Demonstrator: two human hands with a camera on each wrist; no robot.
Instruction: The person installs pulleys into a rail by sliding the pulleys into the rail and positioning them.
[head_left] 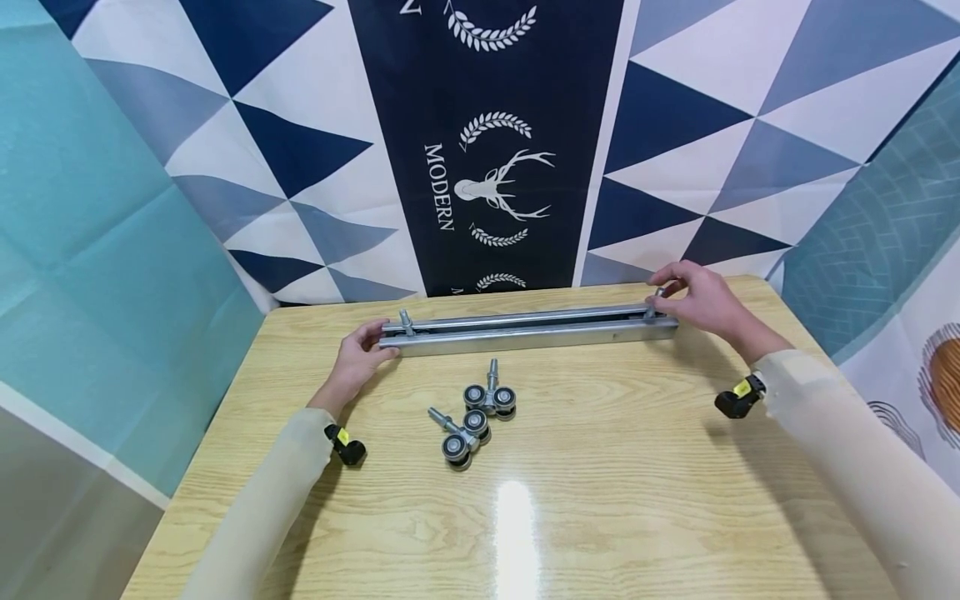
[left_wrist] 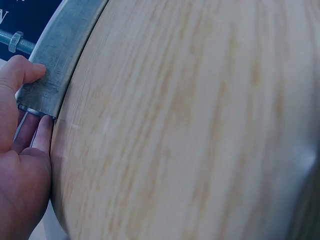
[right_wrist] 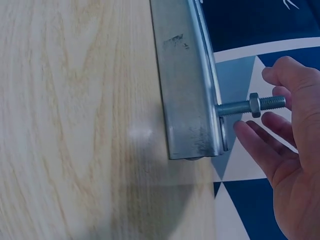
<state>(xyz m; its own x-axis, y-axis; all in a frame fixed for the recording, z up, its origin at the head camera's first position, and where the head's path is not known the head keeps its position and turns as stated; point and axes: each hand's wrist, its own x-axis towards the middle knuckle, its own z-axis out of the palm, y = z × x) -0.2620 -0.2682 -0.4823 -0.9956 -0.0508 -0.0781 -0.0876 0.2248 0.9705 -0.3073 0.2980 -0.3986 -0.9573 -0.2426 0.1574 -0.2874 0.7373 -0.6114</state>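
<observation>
A long metal channel rail lies across the back of the table with its slot upward. A threaded bolt stands up from the slot near each end: the left bolt and the right bolt, which carries a nut. My left hand grips the rail's left end, thumb on the front face and fingertips at the end edge in the left wrist view. Around the right bolt, my right hand holds its fingers spread, with gaps beside the shaft in the right wrist view.
Two wheeled roller trolleys with bolts, a nearer one and a farther one, lie on the wooden table in front of the rail. A patterned cloth hangs directly behind the table's back edge.
</observation>
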